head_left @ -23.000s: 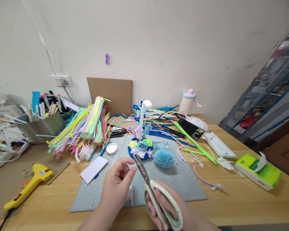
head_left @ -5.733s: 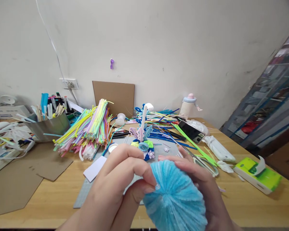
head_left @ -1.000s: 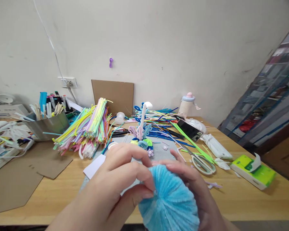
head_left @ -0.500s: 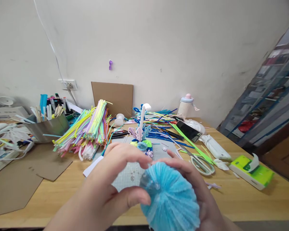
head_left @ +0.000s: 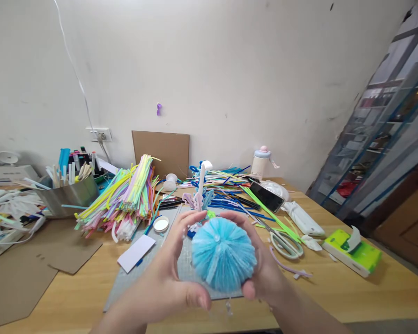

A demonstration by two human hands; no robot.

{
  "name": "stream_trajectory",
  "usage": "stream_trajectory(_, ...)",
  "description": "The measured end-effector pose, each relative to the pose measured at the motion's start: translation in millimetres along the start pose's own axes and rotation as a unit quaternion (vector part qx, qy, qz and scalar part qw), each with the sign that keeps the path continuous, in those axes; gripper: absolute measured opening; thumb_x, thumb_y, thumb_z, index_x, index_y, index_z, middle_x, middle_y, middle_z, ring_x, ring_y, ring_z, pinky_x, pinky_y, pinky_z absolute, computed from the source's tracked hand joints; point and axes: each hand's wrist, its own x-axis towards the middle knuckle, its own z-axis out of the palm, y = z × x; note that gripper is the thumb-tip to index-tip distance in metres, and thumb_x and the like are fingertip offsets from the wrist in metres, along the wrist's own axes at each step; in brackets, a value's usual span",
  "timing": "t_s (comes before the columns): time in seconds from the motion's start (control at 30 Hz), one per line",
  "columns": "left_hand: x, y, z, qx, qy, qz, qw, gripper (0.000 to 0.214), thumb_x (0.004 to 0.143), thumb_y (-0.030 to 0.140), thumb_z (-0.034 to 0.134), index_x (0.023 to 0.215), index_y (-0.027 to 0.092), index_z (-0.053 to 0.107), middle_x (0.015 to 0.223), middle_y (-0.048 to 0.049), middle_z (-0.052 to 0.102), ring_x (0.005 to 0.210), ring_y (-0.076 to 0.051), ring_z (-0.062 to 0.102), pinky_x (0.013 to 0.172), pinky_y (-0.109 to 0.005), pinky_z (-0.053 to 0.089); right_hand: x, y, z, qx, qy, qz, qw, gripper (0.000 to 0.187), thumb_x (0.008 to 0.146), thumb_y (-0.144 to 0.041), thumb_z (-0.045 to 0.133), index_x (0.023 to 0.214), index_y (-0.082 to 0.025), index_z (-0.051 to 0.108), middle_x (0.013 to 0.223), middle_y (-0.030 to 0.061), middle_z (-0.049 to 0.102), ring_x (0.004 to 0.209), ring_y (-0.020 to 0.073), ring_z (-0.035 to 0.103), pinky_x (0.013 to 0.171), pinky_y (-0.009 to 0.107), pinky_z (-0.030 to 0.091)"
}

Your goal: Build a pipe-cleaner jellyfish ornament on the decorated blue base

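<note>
A light-blue fuzzy pipe-cleaner dome (head_left: 225, 257), ribbed like a small umbrella with a clear bead at its centre, is up in front of me. My right hand (head_left: 264, 264) grips its right side, thumb at the lower edge and fingers behind. On the other side, my left hand (head_left: 174, 264) curves around the dome with thumb and fingers apart; whether its fingertips touch is unclear. Clear beads (head_left: 229, 306) hang below the dome. Behind the hands stands a pipe-cleaner piece with a white curved post (head_left: 202, 178) and pink and blue parts, its base mostly hidden.
A grey cutting mat (head_left: 125, 287) lies under my hands, with a white card (head_left: 136, 253) and a round white lid (head_left: 160, 224). Pipe-cleaner bundles (head_left: 125, 199) are heaped left. Scissors (head_left: 287, 245), a phone (head_left: 266, 197) and a green tissue pack (head_left: 351, 253) lie right.
The dome has moved up and slightly left, turning its bead-centred top more squarely into view. My left thumb and fingers have spread away from its edge. The head view has shifted a little.
</note>
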Motion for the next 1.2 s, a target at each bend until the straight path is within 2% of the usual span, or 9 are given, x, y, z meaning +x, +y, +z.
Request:
stream_trajectory(0.2,6.8,9.0,-7.1,-0.055,-0.067,0.025,0.996,0.088,0.05,0.066,0.067,0.127,0.029,0.044,0.134,-0.0109,0.033,0.129,-0.033,0.027,0.105,-0.05,0.027,1.0,6.1,2.8,0.052,-0.039,0.036,0.997,0.102,0.039,-0.052,0.083,0.124,-0.032,0.03,0.124,0.0094,0.048,0.111,0.0301,0.051,0.086,0.042,0.045)
stream_trajectory(0.37,4.0,7.4,-6.5,-0.055,-0.053,0.033,0.997,0.083,0.05,0.059,0.074,0.122,0.029,0.048,0.129,-0.0108,0.039,0.125,-0.033,0.033,0.104,-0.051,0.029,4.3,13.3,3.0,0.048,-0.059,0.032,0.997,0.104,0.033,-0.06,0.081,0.119,-0.032,0.029,0.119,0.0087,0.053,0.11,0.0311,0.053,0.086,0.045,0.044)
stream_trajectory(0.57,-6.4,-13.6,-10.2,0.026,0.009,0.003,1.0,0.082,0.052,0.055,0.075,0.123,0.026,0.046,0.13,-0.0126,0.036,0.125,-0.034,0.032,0.103,-0.052,0.028,-3.3,8.4,-26.7,-0.143,0.072,-0.033,0.987,0.061,0.075,-0.067,0.046,0.118,-0.023,0.043,0.125,0.012,0.052,0.122,0.0279,0.041,0.103,0.048,0.027)
stream_trajectory(0.67,-16.1,-29.6,-11.5,0.082,0.025,-0.02,0.996,0.077,0.058,0.049,0.074,0.124,0.026,0.043,0.131,-0.0123,0.035,0.124,-0.033,0.032,0.102,-0.052,0.029,-23.1,8.6,-56.0,-0.265,0.187,-0.008,0.946,0.034,0.085,-0.045,0.048,0.111,-0.024,0.047,0.109,0.0085,0.059,0.106,0.0229,0.053,0.096,0.042,0.038)
stream_trajectory(0.8,-26.0,-46.5,-4.3,0.184,0.061,-0.069,0.979,0.072,0.062,0.039,0.074,0.123,0.026,0.039,0.13,-0.0122,0.034,0.124,-0.033,0.032,0.101,-0.054,0.029,-53.2,14.3,-77.7,-0.376,0.241,0.059,0.893,0.017,0.083,-0.036,0.053,0.087,-0.021,0.057,0.08,0.0045,0.062,0.076,0.0197,0.061,0.069,0.03,0.052)
stream_trajectory(0.93,-25.5,-51.4,11.2,0.283,0.125,-0.069,0.949,0.071,0.063,0.035,0.073,0.122,0.025,0.037,0.127,-0.0114,0.039,0.12,-0.033,0.035,0.097,-0.053,0.03,-58.4,13.1,-55.8,-0.456,0.124,0.01,0.881,0.004,0.082,-0.024,0.053,0.085,-0.023,0.056,0.077,0.0027,0.06,0.065,0.0167,0.058,0.056,0.026,0.051)
stream_trajectory(1.0,-22.4,-50.0,18.6,0.317,0.14,-0.053,0.937,0.07,0.063,0.035,0.072,0.122,0.025,0.037,0.125,-0.0117,0.041,0.118,-0.033,0.037,0.096,-0.052,0.029,-47.9,8.0,-33.2,-0.501,0.042,-0.07,0.862,0.016,0.081,-0.015,0.053,0.094,-0.023,0.056,0.085,0.0038,0.061,0.069,0.0156,0.058,0.059,0.025,0.05)
stream_trajectory(1.1,-18.3,-46.7,25.9,0.354,0.142,-0.031,0.924,0.065,0.065,0.03,0.068,0.122,0.022,0.038,0.125,-0.0129,0.043,0.117,-0.033,0.038,0.095,-0.05,0.028,-23.9,1.2,-0.4,-0.588,-0.034,-0.222,0.777,0.03,0.078,-0.007,0.052,0.103,-0.021,0.059,0.092,0.0061,0.062,0.082,0.0181,0.056,0.072,0.031,0.046)
stream_trajectory(1.2,-17.4,-45.1,28.8,0.385,0.132,-0.017,0.913,0.06,0.068,0.022,0.061,0.123,0.019,0.039,0.126,-0.0144,0.043,0.118,-0.032,0.038,0.096,-0.049,0.025,-4.5,3.0,18.0,-0.665,-0.029,-0.274,0.694,0.03,0.081,-0.008,0.051,0.105,-0.023,0.061,0.097,0.0049,0.063,0.086,0.0189,0.054,0.077,0.035,0.038)
